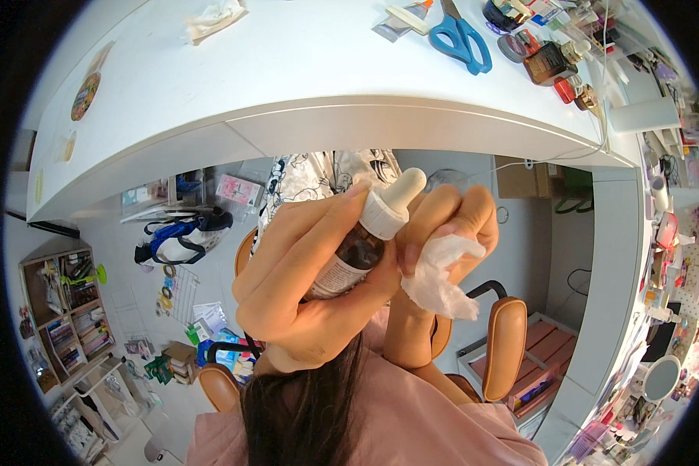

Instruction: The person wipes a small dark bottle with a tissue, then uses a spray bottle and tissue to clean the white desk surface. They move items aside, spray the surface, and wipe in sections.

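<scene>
My left hand (303, 274) is wrapped around a dark glass dropper bottle (358, 250) with a white ribbed collar, a pale rubber bulb and a label bearing writing. The bottle is tilted, its bulb towards the upper right. Close beside it on the right, my right hand (460, 227) pinches a crumpled white tissue (442, 276), which hangs below the fingers. Both hands are raised in front of the desk's front edge, over my lap.
On the white desk (303, 64) lie blue-handled scissors (460, 43), another crumpled tissue (215, 20), an oval patterned object (86, 96) and several cosmetic bottles (550, 63). A white cable (604, 76) crosses the desk's right end. A chair armrest (505, 348) stands at the lower right.
</scene>
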Available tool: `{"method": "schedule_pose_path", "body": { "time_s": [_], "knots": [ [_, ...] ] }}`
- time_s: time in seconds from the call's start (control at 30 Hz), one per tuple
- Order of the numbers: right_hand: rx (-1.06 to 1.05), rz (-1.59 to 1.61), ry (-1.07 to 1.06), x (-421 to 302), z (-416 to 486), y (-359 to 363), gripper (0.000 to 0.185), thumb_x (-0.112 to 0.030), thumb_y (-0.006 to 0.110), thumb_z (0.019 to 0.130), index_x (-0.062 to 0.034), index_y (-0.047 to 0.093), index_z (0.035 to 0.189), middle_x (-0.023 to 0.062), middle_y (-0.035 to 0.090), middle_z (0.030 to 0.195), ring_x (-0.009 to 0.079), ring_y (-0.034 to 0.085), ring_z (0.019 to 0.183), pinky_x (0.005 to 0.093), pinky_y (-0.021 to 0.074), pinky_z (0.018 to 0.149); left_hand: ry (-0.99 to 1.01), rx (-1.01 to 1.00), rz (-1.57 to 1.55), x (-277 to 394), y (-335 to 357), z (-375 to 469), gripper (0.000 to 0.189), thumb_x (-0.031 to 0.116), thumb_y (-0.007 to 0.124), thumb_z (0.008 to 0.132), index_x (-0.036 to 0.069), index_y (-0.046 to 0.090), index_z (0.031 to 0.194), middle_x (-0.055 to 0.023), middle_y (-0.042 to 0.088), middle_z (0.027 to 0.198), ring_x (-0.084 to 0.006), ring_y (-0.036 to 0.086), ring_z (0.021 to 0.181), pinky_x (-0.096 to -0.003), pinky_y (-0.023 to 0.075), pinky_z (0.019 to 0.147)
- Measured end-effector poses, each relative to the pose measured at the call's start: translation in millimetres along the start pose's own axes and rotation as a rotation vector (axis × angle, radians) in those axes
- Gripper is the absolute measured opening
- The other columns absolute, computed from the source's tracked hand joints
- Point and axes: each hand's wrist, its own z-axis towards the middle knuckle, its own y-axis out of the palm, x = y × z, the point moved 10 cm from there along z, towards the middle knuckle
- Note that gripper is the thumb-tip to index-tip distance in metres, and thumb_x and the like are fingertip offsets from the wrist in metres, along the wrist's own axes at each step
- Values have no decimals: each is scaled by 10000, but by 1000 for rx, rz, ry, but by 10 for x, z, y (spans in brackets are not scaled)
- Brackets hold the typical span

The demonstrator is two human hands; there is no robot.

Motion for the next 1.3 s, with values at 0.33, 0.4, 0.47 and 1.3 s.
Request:
{"method": "schedule_pose_path", "body": {
  "time_s": [0.33, 0.4, 0.47, 1.3],
  "knots": [
    [-26, -420, -38, -156, 18, 65, 336, 37, 829, 613, -38, 508, 680, 129, 630, 657, 96, 559, 565, 201, 400, 499, 30, 32, -29, 41, -39, 7, 507, -50, 804, 524, -64, 671, 1013, -137, 667, 884, -207, 635, 720, -265, 500, 609],
    [-31, -535, -65, -208, 35, 120, 322, 28, 831, 614, -30, 521, 673, 125, 629, 659, 98, 562, 567, 202, 400, 499, 52, 33, -14, 48, -43, 5, 517, -45, 804, 513, -63, 672, 1013, -136, 665, 881, -207, 634, 718, -261, 498, 601],
    [-114, -645, -43, -199, 52, 183, 301, 21, 829, 624, -22, 535, 670, 126, 634, 665, 106, 573, 572, 203, 408, 505, 67, 21, 24, 54, -54, 0, 529, -42, 803, 501, -59, 674, 1014, -134, 663, 876, -203, 632, 716, -255, 496, 591],
    [44, -824, -181, -276, -10, 119, 295, 13, 804, 677, -7, 510, 685, 133, 645, 670, 100, 584, 581, 199, 436, 518, 107, 17, 61, 27, -9, -9, 558, -70, 770, 484, -47, 676, 1034, -121, 658, 867, -186, 619, 689, -255, 499, 578]
  ]
}}
